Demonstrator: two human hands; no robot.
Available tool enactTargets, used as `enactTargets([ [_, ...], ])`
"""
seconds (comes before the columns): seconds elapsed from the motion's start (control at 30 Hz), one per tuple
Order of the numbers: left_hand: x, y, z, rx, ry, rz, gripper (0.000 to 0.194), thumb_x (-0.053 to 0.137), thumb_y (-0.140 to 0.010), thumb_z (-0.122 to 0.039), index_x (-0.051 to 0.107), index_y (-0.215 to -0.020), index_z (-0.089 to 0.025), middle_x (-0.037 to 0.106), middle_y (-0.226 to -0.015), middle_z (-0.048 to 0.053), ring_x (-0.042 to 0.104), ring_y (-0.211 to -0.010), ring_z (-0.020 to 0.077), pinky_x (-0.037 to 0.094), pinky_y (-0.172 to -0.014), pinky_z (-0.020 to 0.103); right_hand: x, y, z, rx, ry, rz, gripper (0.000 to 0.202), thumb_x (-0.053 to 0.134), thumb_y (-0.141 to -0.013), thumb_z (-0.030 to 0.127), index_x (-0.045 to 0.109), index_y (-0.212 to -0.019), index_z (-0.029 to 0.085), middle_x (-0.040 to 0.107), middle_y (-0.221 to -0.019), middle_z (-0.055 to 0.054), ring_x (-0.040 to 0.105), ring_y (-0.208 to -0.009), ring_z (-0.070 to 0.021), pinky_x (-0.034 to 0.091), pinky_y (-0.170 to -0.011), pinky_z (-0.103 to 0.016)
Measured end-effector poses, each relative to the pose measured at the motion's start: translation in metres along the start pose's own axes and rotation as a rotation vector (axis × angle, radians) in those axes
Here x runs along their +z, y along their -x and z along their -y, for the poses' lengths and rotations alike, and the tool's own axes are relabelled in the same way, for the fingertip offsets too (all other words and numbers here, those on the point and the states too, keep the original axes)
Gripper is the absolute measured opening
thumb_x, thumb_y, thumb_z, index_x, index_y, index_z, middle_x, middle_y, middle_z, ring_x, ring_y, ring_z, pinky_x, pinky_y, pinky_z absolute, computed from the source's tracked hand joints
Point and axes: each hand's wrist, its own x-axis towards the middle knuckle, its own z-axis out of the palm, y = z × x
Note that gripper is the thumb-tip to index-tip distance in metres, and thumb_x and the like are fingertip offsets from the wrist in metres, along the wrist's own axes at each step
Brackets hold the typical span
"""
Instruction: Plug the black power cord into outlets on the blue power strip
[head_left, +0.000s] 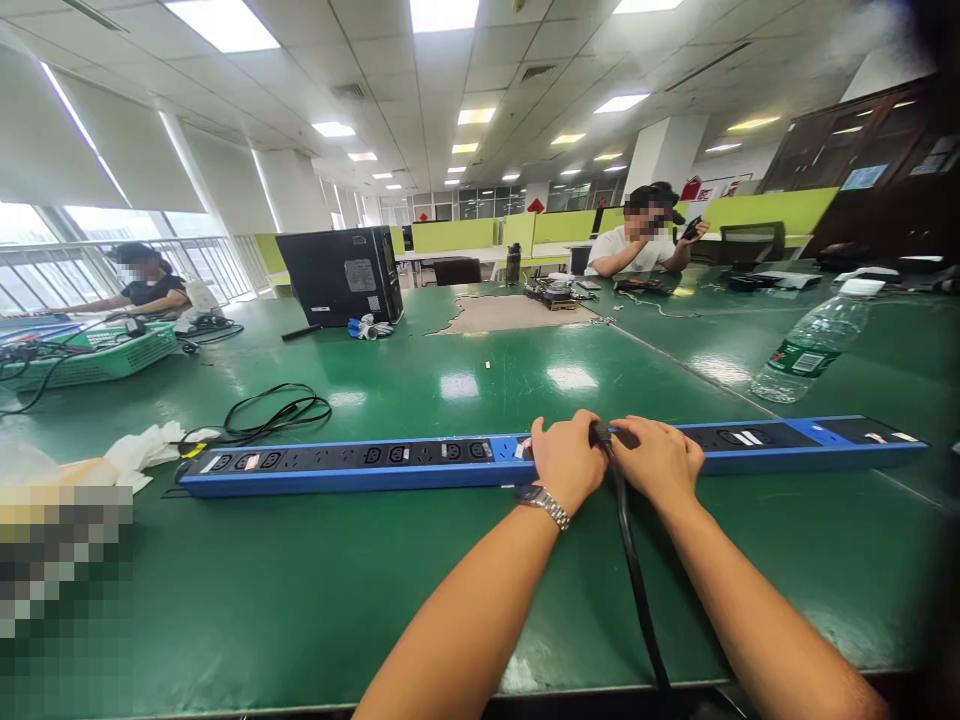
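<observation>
A long blue and black power strip [352, 468] with rows of sockets lies across the green table in front of me. My left hand [566, 455], a metal watch at its wrist, is closed round a black plug [601, 433] at the strip's middle, its outer fingers against the strip. From the plug a thick black cord [631, 560] runs down over the near table edge. Just right of it, my right hand [658, 458] is curled over the strip, its fingertips close to the plug. My fingers partly hide the plug and the sockets beneath.
A water bottle [814, 340] stands behind the strip at right. A coiled black cable [281, 410] and crumpled white plastic [146, 448] lie left. Farther back are a black computer case [337, 275], a green basket [112, 360] and two seated people [637, 250].
</observation>
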Motion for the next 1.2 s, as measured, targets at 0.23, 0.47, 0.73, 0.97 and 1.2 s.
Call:
enactTargets([
  [0.23, 0.002, -0.007, -0.003, 0.007, -0.042, 0.038, 0.027, 0.058, -0.09, -0.035, 0.063, -0.115, -0.025, 0.077, -0.098, 0.008, 0.07, -0.096, 0.0276, 0.052, -0.086, 0.039, -0.002, 0.001, 0.003, 0.073, -0.123, -0.027, 0.027, 0.053, -0.078, 0.033, 0.076, -0.091, 0.027, 0.073, -0.113, -0.004, 0.055, -0.114, -0.0266, 0.028, -0.103, -0.049],
  [0.47, -0.001, -0.007, -0.012, -0.01, -0.122, 0.049, 0.025, 0.055, -0.091, -0.034, 0.065, -0.111, -0.023, 0.076, -0.096, 0.009, 0.071, -0.092, 0.027, 0.054, -0.078, 0.035, -0.028, 0.001, 0.014, 0.125, -0.359, 0.046, 0.04, 0.049, -0.082, 0.051, 0.077, -0.086, 0.022, 0.076, -0.098, -0.008, 0.065, -0.096, -0.0268, 0.044, -0.09, -0.041],
  [0.73, -0.006, -0.003, -0.009, 0.025, -0.222, 0.135, 0.026, 0.059, -0.091, -0.039, 0.068, -0.106, -0.02, 0.075, -0.103, 0.008, 0.068, -0.102, 0.0247, 0.047, -0.098, 0.04, -0.083, -0.031, 0.041, -0.09, -0.121, 0.745, 0.045, 0.056, -0.078, 0.061, 0.074, -0.081, 0.019, 0.07, -0.065, -0.006, 0.063, -0.056, -0.019, 0.045, -0.052, -0.028],
  [0.97, -0.084, 0.043, 0.066, 0.131, -0.367, -0.044, 0.038, 0.058, -0.093, -0.044, 0.063, -0.123, -0.021, 0.066, -0.13, 0.007, 0.049, -0.132, 0.0285, 0.031, -0.113, 0.047, -0.079, -0.041, 0.055, -0.279, 0.312, 0.739, 0.031, 0.056, -0.084, 0.037, 0.073, -0.097, 0.015, 0.075, -0.096, -0.014, 0.07, -0.087, -0.0264, 0.05, -0.071, -0.032],
  [1.2, -0.131, 0.091, 0.142, -0.013, -0.548, -0.061, 0.063, 0.056, -0.089, -0.061, 0.055, -0.134, -0.018, 0.059, -0.138, 0.014, 0.05, -0.129, 0.0318, 0.032, -0.112, 0.051, -0.071, -0.021, 0.081, -0.275, 0.427, 0.696, 0.043, 0.041, -0.093, 0.041, 0.07, -0.116, 0.018, 0.07, -0.12, -0.015, 0.065, -0.108, -0.0319, 0.048, -0.083, -0.04],
])
